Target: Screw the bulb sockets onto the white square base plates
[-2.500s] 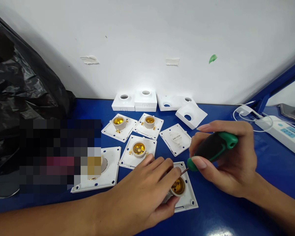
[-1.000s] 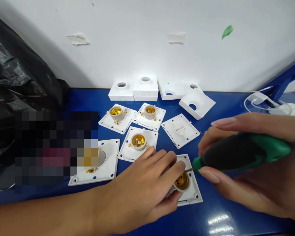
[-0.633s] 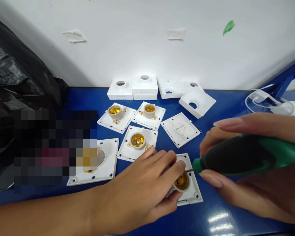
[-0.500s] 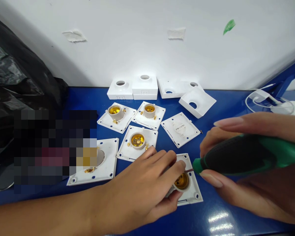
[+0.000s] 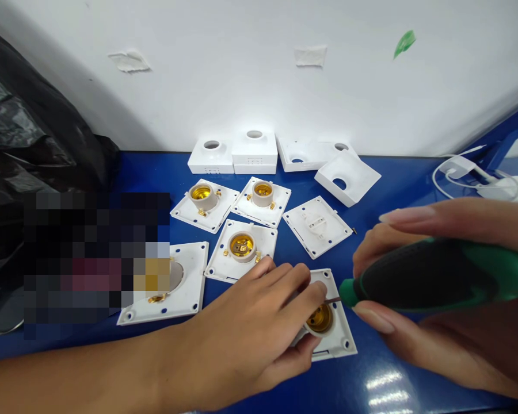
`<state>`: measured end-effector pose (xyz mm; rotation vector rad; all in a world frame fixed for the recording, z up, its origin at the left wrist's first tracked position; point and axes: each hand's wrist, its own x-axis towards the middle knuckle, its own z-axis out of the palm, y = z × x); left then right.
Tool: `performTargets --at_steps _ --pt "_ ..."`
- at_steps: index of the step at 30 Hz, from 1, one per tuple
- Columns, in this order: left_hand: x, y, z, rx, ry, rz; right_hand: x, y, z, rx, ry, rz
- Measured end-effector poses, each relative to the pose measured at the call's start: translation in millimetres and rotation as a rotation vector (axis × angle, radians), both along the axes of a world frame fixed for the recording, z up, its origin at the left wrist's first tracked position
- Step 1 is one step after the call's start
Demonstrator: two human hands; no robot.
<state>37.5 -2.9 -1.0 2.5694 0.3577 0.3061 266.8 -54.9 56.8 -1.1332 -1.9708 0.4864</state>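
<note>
My left hand (image 5: 280, 322) is closed around a lamp socket (image 5: 320, 319) with a brass-coloured threaded inside. The socket sits on a square white base plate (image 5: 343, 342) lying on the blue table, partly covered by my fingers. From the right, my right hand (image 5: 440, 351) grips the green and black handle of a screwdriver (image 5: 427, 276). Its thin shaft points left, lying across the plate toward the socket's upper side. The shaft's tip is hidden behind my left fingers, so I cannot tell what it touches.
Several more plates with sockets, such as one (image 5: 222, 270) beyond my left hand, lie on the table (image 5: 392, 178). A plate without a socket (image 5: 317, 227) rests farther right. White covers (image 5: 254, 161) line the wall. A white cable (image 5: 457, 167) and black plastic (image 5: 34, 126) flank them.
The screwdriver and my right hand have shifted very slightly right and down, and the markings on the handle look a little turned. My left hand keeps its hold on the socket.
</note>
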Motion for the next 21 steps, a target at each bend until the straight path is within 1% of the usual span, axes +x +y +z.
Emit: performTargets --at_steps 4,8,11,14,17,19,21 --pt "1.0 1.7 0.9 0.000 -0.003 -0.018 0.4 -2.6 4.7 -0.005 -0.142 -0.043" --pt "0.4 2.7 0.2 -0.006 0.006 -0.027 3.0 -2.1 8.5 0.003 -0.248 -0.029" --pt "-0.6 2.8 -0.8 0.004 0.002 -0.014 2.8 -0.3 9.8 0.017 -0.231 -0.029" --pt "-0.7 2.0 -0.8 0.016 -0.006 -0.003 0.8 1.0 7.6 -0.006 -0.215 -0.005" --pt "0.0 0.2 -0.1 0.021 -0.009 -0.011 -0.7 0.9 4.1 -0.005 -0.140 0.003" --pt "0.5 -0.5 0.1 0.018 -0.012 -0.020 -0.4 0.1 2.2 0.014 -0.087 -0.002" --pt "1.1 -0.3 0.0 0.020 -0.017 -0.014 0.6 -1.2 0.8 0.071 -0.062 -0.046"
